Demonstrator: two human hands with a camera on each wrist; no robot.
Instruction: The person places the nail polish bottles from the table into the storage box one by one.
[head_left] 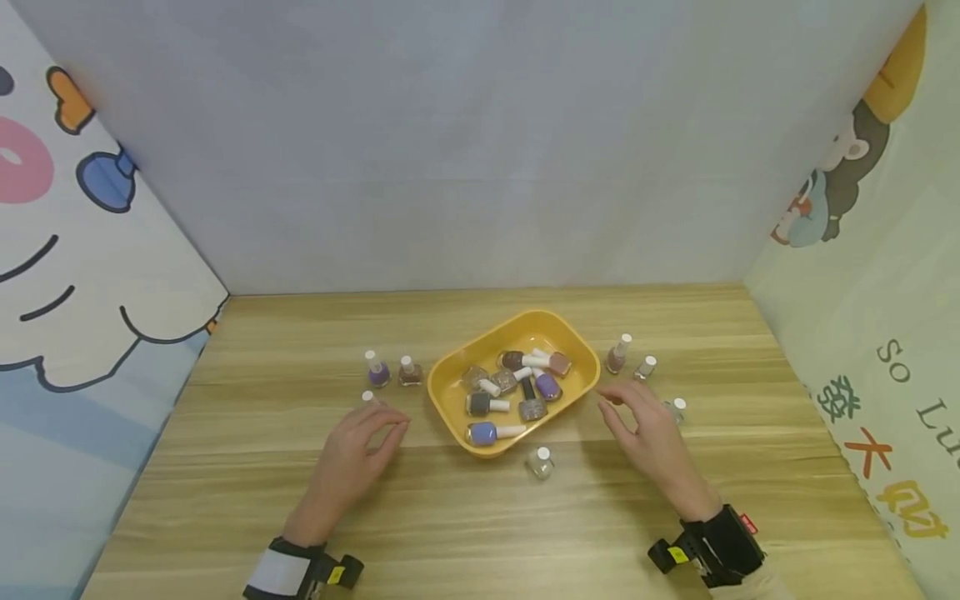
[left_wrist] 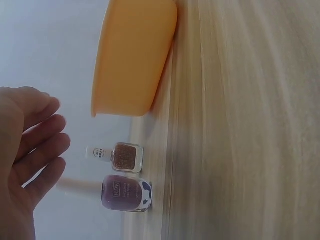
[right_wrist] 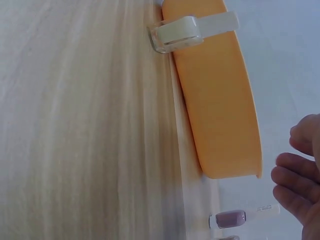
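Head view, pale bottle (head_left: 540, 465): upright on the surface (head_left: 450, 525), beside the near side of the yellow tray (head_left: 540, 323).
Left hand (head_left: 358, 446): on the tray's left-edge side, grip narrow, thumb near loosely bent fingers.
Right hand (head_left: 648, 432): on the right-edge side, just beside the tray, grip somewhat wider, fingers relaxed.
Yellow tray: midway between left and right edges, aslant; bottles lie inside, a blue bottle (head_left: 482, 433) nearest.
Left trio: purple bottle (head_left: 378, 374) and brown bottle (head_left: 410, 375) upright; a white cap (head_left: 368, 397) shows behind the left hand.
Right trio: mauve bottle (head_left: 616, 361) and two small bottles (head_left: 644, 368), toward the right edge.
Wall (head_left: 487, 167): grey, along the far edge.
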